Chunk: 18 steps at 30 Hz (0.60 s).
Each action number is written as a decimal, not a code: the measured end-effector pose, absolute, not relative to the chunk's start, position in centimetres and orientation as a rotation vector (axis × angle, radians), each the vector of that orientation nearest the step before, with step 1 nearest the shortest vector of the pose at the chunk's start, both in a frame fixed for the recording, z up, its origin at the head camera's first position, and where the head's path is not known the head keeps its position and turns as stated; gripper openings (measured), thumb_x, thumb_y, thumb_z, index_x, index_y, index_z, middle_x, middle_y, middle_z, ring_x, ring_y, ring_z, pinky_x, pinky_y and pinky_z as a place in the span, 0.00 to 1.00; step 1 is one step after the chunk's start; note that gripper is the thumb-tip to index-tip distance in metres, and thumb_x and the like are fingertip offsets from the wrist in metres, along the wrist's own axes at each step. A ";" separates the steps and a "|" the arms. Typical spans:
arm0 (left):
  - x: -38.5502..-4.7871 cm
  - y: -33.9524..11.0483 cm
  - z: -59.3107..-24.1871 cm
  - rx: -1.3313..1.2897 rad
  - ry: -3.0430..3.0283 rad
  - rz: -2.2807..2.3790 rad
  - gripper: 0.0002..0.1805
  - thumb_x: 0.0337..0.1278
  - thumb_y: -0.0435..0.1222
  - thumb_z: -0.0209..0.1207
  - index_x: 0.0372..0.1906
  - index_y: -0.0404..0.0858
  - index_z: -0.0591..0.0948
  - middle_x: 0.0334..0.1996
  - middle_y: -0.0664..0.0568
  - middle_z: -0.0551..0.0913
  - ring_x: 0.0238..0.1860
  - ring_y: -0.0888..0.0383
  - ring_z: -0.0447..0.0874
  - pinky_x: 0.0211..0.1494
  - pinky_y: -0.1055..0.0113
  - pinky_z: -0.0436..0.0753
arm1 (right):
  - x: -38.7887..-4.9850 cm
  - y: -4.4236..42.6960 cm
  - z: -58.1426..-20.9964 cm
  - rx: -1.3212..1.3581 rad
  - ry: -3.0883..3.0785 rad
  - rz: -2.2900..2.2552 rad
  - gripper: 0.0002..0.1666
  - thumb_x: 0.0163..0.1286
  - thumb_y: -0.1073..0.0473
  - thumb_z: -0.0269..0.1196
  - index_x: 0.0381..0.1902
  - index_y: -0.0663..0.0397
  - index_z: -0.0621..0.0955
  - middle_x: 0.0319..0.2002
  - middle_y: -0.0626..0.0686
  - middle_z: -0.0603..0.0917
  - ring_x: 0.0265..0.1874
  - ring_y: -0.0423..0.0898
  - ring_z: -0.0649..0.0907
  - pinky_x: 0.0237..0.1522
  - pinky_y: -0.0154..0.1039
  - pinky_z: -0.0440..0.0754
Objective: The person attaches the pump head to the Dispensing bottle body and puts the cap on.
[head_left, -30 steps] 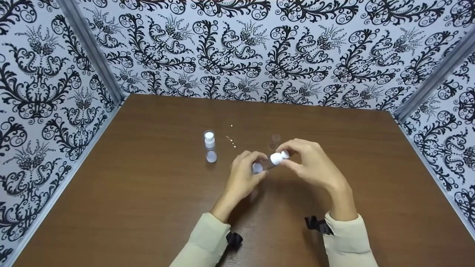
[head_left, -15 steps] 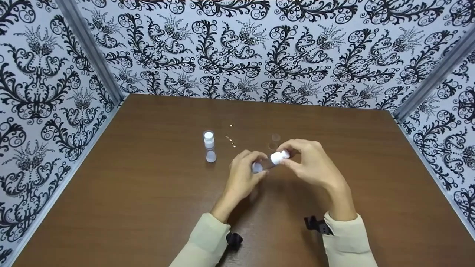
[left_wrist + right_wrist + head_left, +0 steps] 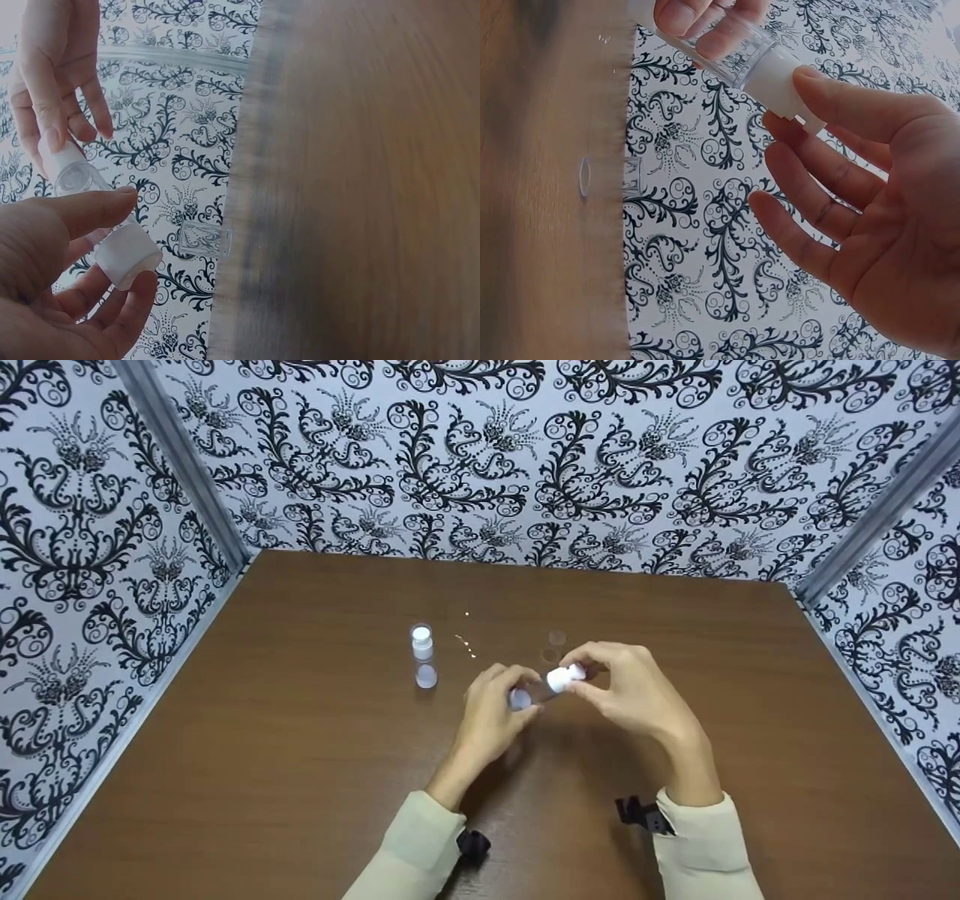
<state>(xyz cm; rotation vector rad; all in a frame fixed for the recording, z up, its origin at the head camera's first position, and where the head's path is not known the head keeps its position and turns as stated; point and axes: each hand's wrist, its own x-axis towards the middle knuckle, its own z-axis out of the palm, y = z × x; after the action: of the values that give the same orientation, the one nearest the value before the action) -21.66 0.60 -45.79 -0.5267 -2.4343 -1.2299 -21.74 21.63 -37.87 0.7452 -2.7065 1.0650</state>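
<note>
Between my hands is a small clear bottle [image 3: 731, 49], held tilted above the table. My left hand [image 3: 491, 709] grips its clear body near the white bottom end [image 3: 127, 255], thumb on one side and fingers on the other. The thumb and fingers of my right hand [image 3: 637, 690] pinch the white pump top [image 3: 564, 679] at the other end. In the right wrist view the white top [image 3: 776, 82] sits against the clear body's rim. A second bottle [image 3: 424, 656], clear with white parts, stands to the left of my left hand.
Behind the right hand a clear cap [image 3: 553, 649] rests on the brown table [image 3: 315, 765]. Several tiny light specks [image 3: 466, 645], maybe drops or crumbs, lie right of the second bottle. Patterned walls [image 3: 480, 465] bound the table at the back and sides.
</note>
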 end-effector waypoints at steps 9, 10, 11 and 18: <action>-21.7 0.4 -45.9 -0.540 -2.447 -1.230 0.19 0.46 0.32 0.82 0.45 0.43 0.88 0.39 0.51 0.86 0.42 0.54 0.84 0.50 0.57 0.79 | -21.8 22.1 -37.9 0.799 -2.685 1.059 0.14 0.65 0.59 0.78 0.49 0.50 0.89 0.41 0.42 0.89 0.43 0.39 0.87 0.55 0.44 0.85; -21.7 0.4 -45.9 -0.541 -2.449 -1.229 0.19 0.46 0.32 0.82 0.45 0.43 0.88 0.39 0.51 0.86 0.42 0.53 0.84 0.50 0.57 0.79 | -21.8 22.2 -37.9 0.798 -2.680 1.063 0.16 0.65 0.60 0.78 0.50 0.50 0.89 0.43 0.43 0.90 0.44 0.40 0.87 0.55 0.45 0.85; -21.7 0.4 -45.8 -0.538 -2.454 -1.247 0.19 0.46 0.32 0.82 0.45 0.43 0.88 0.39 0.51 0.86 0.42 0.53 0.84 0.50 0.57 0.79 | -21.8 22.3 -37.9 0.794 -2.675 1.067 0.17 0.65 0.60 0.78 0.51 0.50 0.89 0.45 0.44 0.90 0.46 0.41 0.88 0.56 0.46 0.84; -21.7 0.3 -45.6 -0.502 -2.489 -1.333 0.20 0.47 0.30 0.81 0.47 0.43 0.88 0.42 0.52 0.86 0.44 0.53 0.83 0.51 0.58 0.78 | -21.9 23.4 -37.8 0.745 -2.654 1.082 0.23 0.62 0.65 0.79 0.56 0.52 0.87 0.52 0.48 0.89 0.52 0.50 0.89 0.58 0.46 0.85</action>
<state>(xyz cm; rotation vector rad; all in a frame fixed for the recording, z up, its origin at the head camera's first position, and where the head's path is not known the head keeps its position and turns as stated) -21.70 0.32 -45.64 -0.5022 -2.4889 -1.3326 -21.94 23.36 -37.84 0.7453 -2.6542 1.0823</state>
